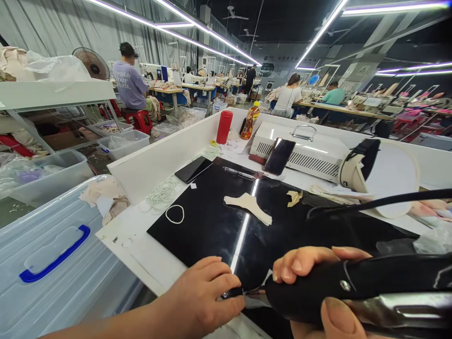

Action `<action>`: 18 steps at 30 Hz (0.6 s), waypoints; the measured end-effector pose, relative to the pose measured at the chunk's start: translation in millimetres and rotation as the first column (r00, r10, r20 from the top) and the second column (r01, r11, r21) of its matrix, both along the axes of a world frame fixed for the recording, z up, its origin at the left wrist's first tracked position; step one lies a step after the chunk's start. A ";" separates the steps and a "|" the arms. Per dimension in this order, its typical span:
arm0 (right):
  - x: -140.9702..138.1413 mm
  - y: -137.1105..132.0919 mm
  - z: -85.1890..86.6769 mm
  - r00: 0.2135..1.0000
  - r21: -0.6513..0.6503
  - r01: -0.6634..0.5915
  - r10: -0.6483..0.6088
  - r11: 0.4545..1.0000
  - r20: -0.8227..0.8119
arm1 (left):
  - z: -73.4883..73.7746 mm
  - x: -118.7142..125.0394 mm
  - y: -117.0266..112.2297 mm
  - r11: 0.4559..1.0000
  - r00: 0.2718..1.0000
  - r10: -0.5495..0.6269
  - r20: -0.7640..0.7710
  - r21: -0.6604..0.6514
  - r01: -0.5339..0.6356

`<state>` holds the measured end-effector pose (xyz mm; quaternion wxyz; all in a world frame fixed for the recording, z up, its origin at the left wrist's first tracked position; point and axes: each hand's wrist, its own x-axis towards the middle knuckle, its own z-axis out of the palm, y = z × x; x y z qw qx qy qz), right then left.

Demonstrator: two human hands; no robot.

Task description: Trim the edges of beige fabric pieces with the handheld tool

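Note:
My right hand (310, 268) is closed around a black corded hand tool (353, 282) at the near edge of the table. Its tip points left toward my left hand (205, 292). That hand is closed in a pinch on a small dark piece right at the tool's tip; I cannot make out what it is. Both hands rest over a glossy black mat (208, 221) on the white table (134, 235). A beige cut fabric piece (249, 206) lies on the mat farther back, with a smaller scrap (293, 197) to its right.
White elastic loops (163, 193) lie left of the mat. A phone (193, 169), a second propped phone (279, 156), a white machine box (307, 150), a red bottle (224, 127) and a drink bottle (250, 121) stand behind. A lidded plastic bin (52, 254) is at left. Other workers sit at distant tables.

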<state>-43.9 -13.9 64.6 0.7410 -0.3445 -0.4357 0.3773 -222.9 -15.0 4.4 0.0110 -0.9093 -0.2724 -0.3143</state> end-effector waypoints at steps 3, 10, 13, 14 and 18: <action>0.3 1.3 -0.7 0.999 0.014 -0.033 0.033 0.999 0.018 | 1.8 -0.3 -0.4 1.000 1.000 -0.005 -0.001 0.008 0.005; 1.9 1.7 -2.2 0.999 0.014 -0.007 0.006 1.000 0.052 | 1.2 -1.0 -0.1 1.000 1.000 -0.015 0.003 0.002 0.015; 6.8 0.1 0.0 0.999 0.016 -0.011 0.011 1.000 0.031 | -3.5 -1.6 -0.2 1.000 1.000 -0.007 0.020 -0.021 0.007; 8.7 -0.4 0.8 0.999 0.026 -0.027 0.026 0.999 0.027 | -4.9 -1.7 0.1 1.000 1.000 -0.007 0.025 -0.030 0.008; 12.2 -1.7 1.5 0.996 0.055 -0.077 0.075 0.996 0.039 | -7.0 -0.3 2.4 0.999 0.998 -0.008 0.063 -0.044 0.011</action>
